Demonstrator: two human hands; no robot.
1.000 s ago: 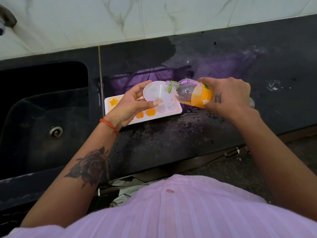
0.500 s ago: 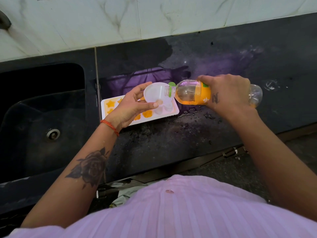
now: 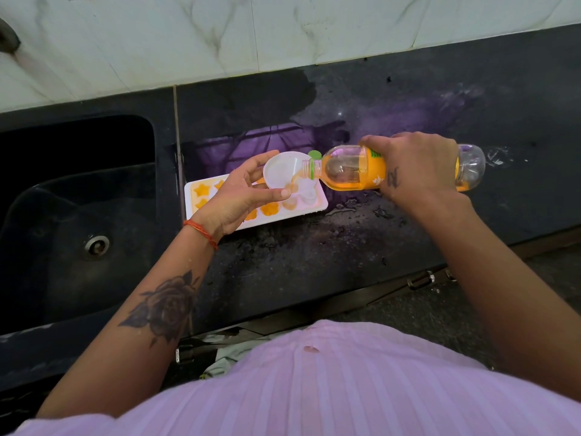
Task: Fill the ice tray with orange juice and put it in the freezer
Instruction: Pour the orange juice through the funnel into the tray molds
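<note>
Black stone bench [image 3: 314, 262] carries the white ice tray [image 3: 251, 223], mostly filled. Right hand [image 3: 415, 166] grips the tipped juice bottle [image 3: 349, 171]; left hand [image 3: 242, 196] pinches a funnel [image 3: 283, 169] over the tray's unfilled end. Filling continues; next, probably the last cells.

The left hand [image 3: 239, 196] and white funnel [image 3: 284, 169] cover the middle of the ice tray [image 3: 192, 201], hiding those cells. The right hand [image 3: 418, 168] hides most of the bottle [image 3: 349, 168] label. At the upper left edge a dark object, perhaps a tap [image 3: 8, 37], is cut off.
</note>
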